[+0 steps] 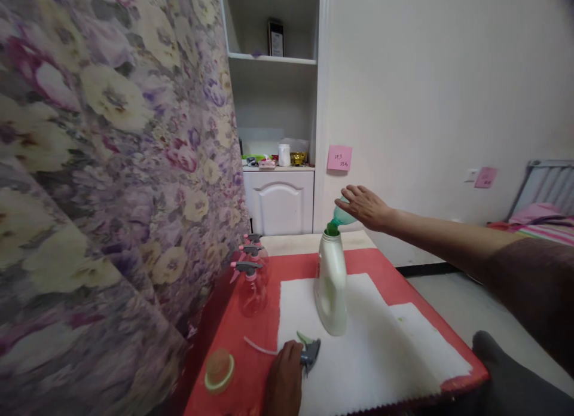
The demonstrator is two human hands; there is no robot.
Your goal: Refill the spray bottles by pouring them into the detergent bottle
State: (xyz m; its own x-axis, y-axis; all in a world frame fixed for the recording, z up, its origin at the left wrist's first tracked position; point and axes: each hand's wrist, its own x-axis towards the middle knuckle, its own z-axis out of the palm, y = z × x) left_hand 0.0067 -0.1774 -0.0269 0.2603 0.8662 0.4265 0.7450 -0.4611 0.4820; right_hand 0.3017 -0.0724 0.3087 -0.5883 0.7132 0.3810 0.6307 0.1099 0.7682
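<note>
My right hand [365,205] grips a small green bottle [341,216] tipped neck-down into the mouth of a tall white jug [332,287]. The jug stands upright on a white cloth [376,350]. My left hand [283,379] rests at the cloth's near left edge, fingers closed on a grey and green spray trigger head [308,349] with a thin white tube [259,346] trailing left. Only the back of this hand shows.
Three clear pink spray bottles [252,278] stand along the left side of the red table [394,266]. A round orange and green cap [219,370] lies near the front left. A floral curtain [103,183] hangs on the left; a white cabinet [278,201] stands behind.
</note>
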